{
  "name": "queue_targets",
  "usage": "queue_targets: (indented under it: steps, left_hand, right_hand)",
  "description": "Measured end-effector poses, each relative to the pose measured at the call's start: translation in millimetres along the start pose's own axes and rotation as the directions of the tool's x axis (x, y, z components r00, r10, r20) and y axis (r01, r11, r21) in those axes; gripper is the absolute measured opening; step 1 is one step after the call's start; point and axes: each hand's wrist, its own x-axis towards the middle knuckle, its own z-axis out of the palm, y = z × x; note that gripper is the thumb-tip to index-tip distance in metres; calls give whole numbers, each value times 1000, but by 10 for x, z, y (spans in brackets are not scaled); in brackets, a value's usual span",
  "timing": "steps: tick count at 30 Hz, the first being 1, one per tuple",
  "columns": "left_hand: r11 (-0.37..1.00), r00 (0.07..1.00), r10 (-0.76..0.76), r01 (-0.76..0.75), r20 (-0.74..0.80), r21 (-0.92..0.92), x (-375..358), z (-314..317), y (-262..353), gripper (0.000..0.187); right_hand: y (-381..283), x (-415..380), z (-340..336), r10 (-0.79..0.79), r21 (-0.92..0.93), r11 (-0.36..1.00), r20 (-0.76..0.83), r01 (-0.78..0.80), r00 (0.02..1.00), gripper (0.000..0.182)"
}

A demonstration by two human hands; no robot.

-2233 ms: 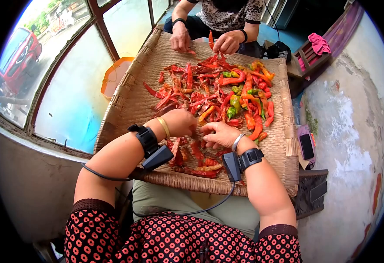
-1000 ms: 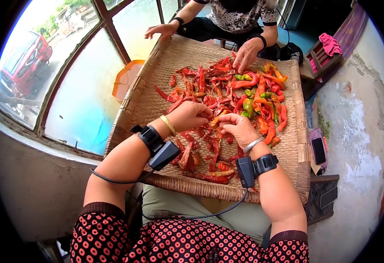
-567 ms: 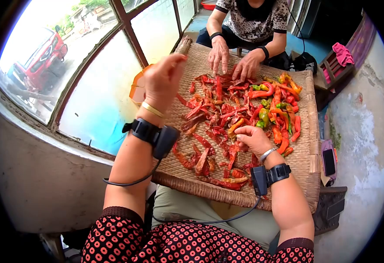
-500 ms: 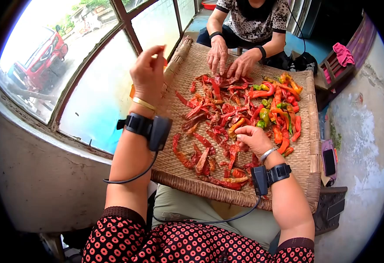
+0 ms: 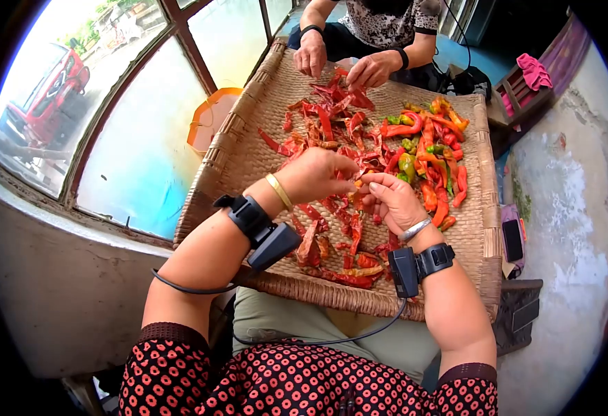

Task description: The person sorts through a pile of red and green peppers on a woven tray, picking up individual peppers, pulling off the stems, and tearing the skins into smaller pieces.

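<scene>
A woven tray (image 5: 248, 132) rests across my lap, covered with red chili peppers (image 5: 332, 121) and a cluster of orange and green ones (image 5: 422, 149) on the right. My left hand (image 5: 318, 173) and my right hand (image 5: 394, 197) meet over the middle of the tray, both pinching one small orange chili (image 5: 357, 183) between their fingertips. Each wrist carries a black band with a wired device.
Across the tray another person's two hands (image 5: 342, 62) work among the red chilies at the far edge. An orange container (image 5: 203, 121) sits beside the tray under the window. A phone (image 5: 512, 239) lies on a low stand at the right, near the wall.
My left hand, raised out over the tray's left edge half a second ago, has come back down to the middle and joined the right hand on a chili. The view shifted slightly.
</scene>
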Motion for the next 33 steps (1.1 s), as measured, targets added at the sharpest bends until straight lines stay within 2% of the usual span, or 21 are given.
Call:
queue_targets:
  steps: [1,2,5,7,10,11,12,16,18,20,22,23,24,26,28,30,32,33]
  left_hand:
    - [991,979,-132,131,154,20,-1,7,81,35]
    - [990,983,-128,134,132,-35,-17,85,27,42]
    - [986,984,-134,144,114,-86,-19,156,0,47]
    - [931,975,-191,217,113,-293,-11,197,6,50]
    - [926,972,-222,235,77,-295,-7,216,94,51]
    - [952,977,-209,210,30,-222,-6,233,87,45]
    - [927,983,-179,181,36,-327,-10,248,76,37]
    - [854,936,-325,351,134,-385,-1,226,52,30]
    - [862,935,-315,353,161,-364,-3,204,-11,30]
    - [854,936,-312,351,160,-385,-15,174,-30,28]
    - [944,955,-280,255,-97,-207,-26,74,3,26]
    - [986,941,-166,155,-295,-60,-27,23,9,23]
    - [993,921,-95,116,-377,31,-20,-78,-3,19]
    - [954,806,116,72,-581,290,-13,-338,-36,17]
    - [918,616,213,140,-758,372,-56,-625,-46,17]
    - [839,463,230,352,-856,416,-140,-900,-218,17]
    - [746,469,154,522,-870,414,-271,-1114,-537,27]
    - [621,496,6,679,-868,392,-336,-1148,-742,34]
  right_hand:
    - [3,-3,8,-13,77,997,26,11,1000,23]
    - [8,2,14,-13,80,997,22,11,1000,23]
    - [37,40,-40,-14,188,982,49,4,999,27]
    - [24,31,-18,-28,202,979,47,18,999,26]
    - [28,41,-24,-47,222,974,37,38,998,25]
    - [37,51,-30,-77,250,966,55,61,996,24]
    - [49,55,-31,-107,279,957,71,83,992,23]
    - [11,27,17,-109,288,954,91,79,990,21]
    - [-6,-2,48,-98,280,957,72,74,993,20]
    - [-5,7,57,-51,211,976,-15,53,999,20]
    - [-10,11,25,-31,172,984,-66,42,997,22]
    - [-9,26,-18,-32,170,985,-56,41,998,22]
    - [-1,30,-46,-31,168,985,-49,39,998,22]
    - [6,34,-46,-27,148,988,-104,42,994,20]
    - [6,50,-45,-23,127,991,-157,43,987,19]
    - [10,48,-45,-25,97,995,-142,39,990,19]
    - [12,38,-25,-19,89,996,-135,31,991,19]
    - [9,34,-14,-24,63,998,-130,32,991,19]
